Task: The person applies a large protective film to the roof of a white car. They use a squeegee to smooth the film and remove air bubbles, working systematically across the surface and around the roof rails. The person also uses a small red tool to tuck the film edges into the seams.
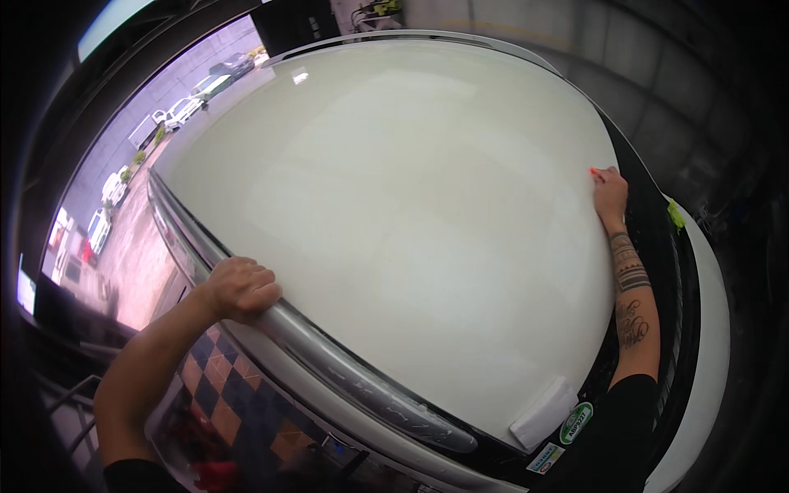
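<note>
Below me spreads the pale, glossy roof (394, 189) of a white vehicle. My left hand (242, 289) is closed around the silver roof rail (353, 361) along the near side. Far to the right, my right hand (610, 197) reaches to the roof's edge above the dark windshield (637, 177). Its fingers are closed on a small bright orange-red piece (593, 172), whose exact kind is too small to tell. A folded white cloth (544, 415) lies on the near right corner of the roof, apart from both hands.
Two stickers (577, 423) are on the windshield near the cloth. A yellow-green scrap (675, 215) sits by the hood (711, 312). A second rail (460, 37) runs along the far side. Parked vehicles (182, 111) stand outside at left; checkered flooring (218, 374) shows below.
</note>
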The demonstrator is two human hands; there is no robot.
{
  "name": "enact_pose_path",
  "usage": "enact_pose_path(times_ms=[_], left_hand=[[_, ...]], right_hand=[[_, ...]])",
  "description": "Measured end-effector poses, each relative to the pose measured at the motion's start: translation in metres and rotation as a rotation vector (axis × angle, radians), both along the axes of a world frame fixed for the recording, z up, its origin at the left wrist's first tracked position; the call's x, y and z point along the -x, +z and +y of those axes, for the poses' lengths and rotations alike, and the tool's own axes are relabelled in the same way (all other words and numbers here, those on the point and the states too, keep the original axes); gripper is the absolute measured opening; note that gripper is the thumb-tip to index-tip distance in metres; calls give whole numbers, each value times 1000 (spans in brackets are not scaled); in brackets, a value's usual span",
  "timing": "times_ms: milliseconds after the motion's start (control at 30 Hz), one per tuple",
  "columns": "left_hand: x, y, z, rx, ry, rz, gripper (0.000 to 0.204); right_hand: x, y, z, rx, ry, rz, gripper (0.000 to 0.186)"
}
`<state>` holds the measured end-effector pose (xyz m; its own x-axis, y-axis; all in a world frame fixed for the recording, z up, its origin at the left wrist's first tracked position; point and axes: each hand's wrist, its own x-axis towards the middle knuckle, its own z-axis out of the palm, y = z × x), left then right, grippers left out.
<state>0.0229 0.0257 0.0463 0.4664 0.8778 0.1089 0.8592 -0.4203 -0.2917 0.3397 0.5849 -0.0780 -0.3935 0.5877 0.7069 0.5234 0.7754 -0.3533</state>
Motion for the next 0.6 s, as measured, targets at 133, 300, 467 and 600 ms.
enact_pose_path(times_ms=[133,300,467,600], left_hand=[[7,2,4,55,37,-52,62],[1,9,-11,76,65,-103,62],[-8,2,-18,114,127,-73,65],[-7,6,-24,97,128,-67,66]], right_hand=[[-25,-23,54,51,-185,-100,16],[3,-8,9,72,190,-20,18],[-52,-47,63,21,-36,-82,17],[-31,-24,-8,26,182,-49,20]])
